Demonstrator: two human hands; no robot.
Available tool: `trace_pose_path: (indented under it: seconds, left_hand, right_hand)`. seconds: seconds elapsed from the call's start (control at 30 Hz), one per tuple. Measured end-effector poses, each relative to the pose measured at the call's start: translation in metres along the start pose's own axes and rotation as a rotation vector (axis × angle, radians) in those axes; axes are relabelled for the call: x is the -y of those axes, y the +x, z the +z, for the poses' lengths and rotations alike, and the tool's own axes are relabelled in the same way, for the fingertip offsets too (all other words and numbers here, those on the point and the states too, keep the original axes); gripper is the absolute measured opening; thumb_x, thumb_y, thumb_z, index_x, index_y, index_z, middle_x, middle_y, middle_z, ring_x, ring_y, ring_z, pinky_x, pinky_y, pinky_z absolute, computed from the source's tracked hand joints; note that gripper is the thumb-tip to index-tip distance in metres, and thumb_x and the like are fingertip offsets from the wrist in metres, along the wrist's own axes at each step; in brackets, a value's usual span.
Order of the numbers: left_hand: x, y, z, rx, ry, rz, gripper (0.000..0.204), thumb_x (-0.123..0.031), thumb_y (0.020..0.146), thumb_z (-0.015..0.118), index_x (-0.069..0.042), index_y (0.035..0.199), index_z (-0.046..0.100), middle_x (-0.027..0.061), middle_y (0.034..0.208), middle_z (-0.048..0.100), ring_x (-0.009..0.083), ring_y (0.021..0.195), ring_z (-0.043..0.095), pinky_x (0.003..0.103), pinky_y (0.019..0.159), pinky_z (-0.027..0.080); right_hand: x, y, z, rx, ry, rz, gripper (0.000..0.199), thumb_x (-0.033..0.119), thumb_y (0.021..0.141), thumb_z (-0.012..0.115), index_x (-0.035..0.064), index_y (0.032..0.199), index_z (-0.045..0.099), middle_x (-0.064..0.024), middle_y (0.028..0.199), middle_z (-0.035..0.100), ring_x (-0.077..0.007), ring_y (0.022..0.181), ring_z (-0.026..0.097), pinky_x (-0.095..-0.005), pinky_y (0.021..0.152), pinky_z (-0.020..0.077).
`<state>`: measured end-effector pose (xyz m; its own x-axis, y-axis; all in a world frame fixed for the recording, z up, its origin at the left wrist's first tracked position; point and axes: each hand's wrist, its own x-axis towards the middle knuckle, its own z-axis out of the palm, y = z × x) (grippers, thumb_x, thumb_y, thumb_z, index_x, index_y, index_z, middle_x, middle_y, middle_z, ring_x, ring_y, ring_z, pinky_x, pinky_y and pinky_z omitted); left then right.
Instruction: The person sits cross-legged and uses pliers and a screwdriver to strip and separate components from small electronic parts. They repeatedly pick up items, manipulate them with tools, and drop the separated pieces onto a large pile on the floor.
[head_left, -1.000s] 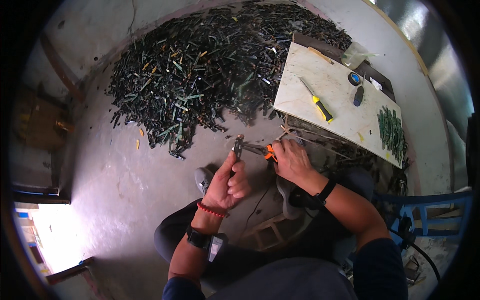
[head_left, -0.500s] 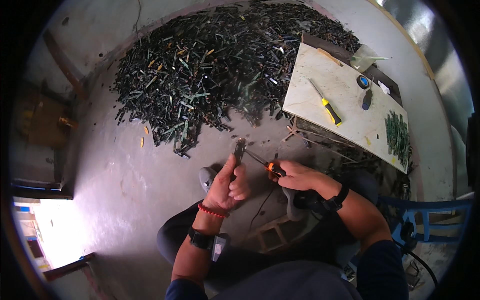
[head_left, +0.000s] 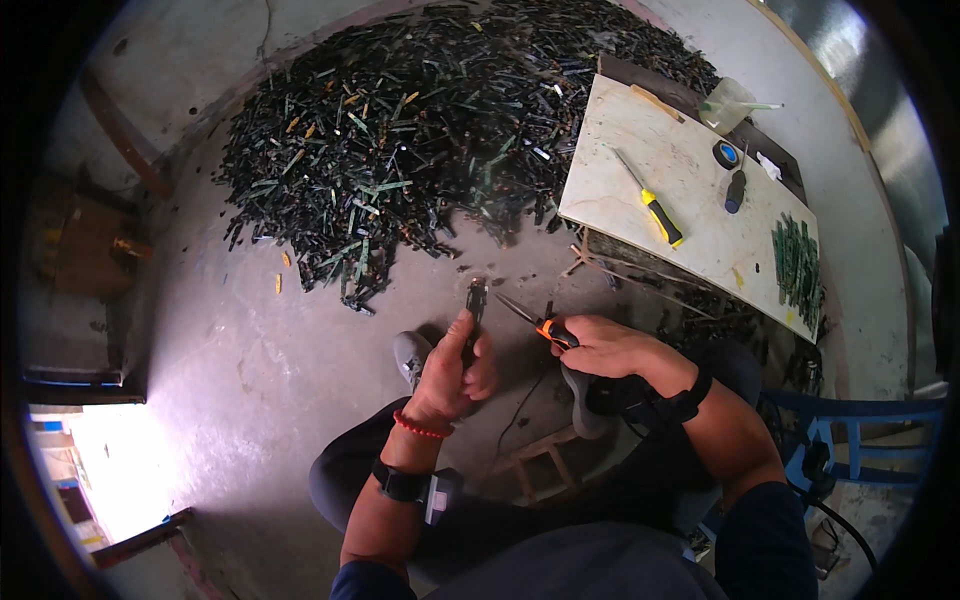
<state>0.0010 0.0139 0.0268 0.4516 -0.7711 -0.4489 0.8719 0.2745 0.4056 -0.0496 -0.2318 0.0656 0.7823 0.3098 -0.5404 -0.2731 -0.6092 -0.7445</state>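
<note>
My left hand (head_left: 452, 375) is closed around a narrow dark strip-shaped piece (head_left: 476, 298), with the thumb along it and its far end sticking out, a shiny coppery spot at the tip. My right hand (head_left: 608, 346) grips a screwdriver (head_left: 556, 333) by its orange and black handle. The metal shaft, smeared by motion, points left at the dark piece. A small gap seems to lie between the screwdriver's tip and the piece. Both hands are held above the grey floor, in front of my knees.
A large heap of dark strips (head_left: 330, 190) covers the far floor. At right, a pale board (head_left: 600, 150) carries a yellow-handled screwdriver (head_left: 660, 220), a dark-handled screwdriver (head_left: 736, 190), a tape roll (head_left: 725, 154) and stacked green strips (head_left: 796, 265). A blue chair (head_left: 850, 450) stands at lower right.
The screwdriver's tip has drawn slightly away from the dark piece, where it was touching or very close. My left hand with the piece has hardly moved.
</note>
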Motion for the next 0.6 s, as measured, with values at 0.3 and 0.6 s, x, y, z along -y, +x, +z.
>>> trace_pose_path:
  seconds: [0.3, 0.6]
  left_hand:
    - [0.0039, 0.0011, 0.0097, -0.197, 0.236, 0.032, 0.048, -0.054, 0.099, 0.039, -0.012, 0.076, 0.044, -0.0029, 0.049, 0.029, 0.01, 0.038, 0.023, 0.027, 0.039, 0.023]
    - [0.0064, 0.0027, 0.0059, -0.177, 0.354, 0.042, 0.049, -0.054, 0.098, 0.04, -0.011, 0.077, 0.043, -0.0015, 0.049, 0.032, 0.0109, 0.038, 0.027, 0.027, 0.039, 0.025]
  right_hand:
    - [0.0019, 0.0025, 0.0026, 0.001, -0.043, 0.009, 0.025, 0.015, 0.076, 0.052, 0.0003, 0.096, 0.055, -0.0164, 0.087, 0.06, -0.03, 0.084, 0.058, -0.0377, 0.075, 0.0449]
    - [0.0083, 0.002, 0.0034, -0.03, -0.102, 0.029, 0.022, 0.014, 0.078, 0.051, -0.0011, 0.095, 0.054, -0.0208, 0.087, 0.059, -0.0369, 0.084, 0.057, -0.0415, 0.075, 0.0449]
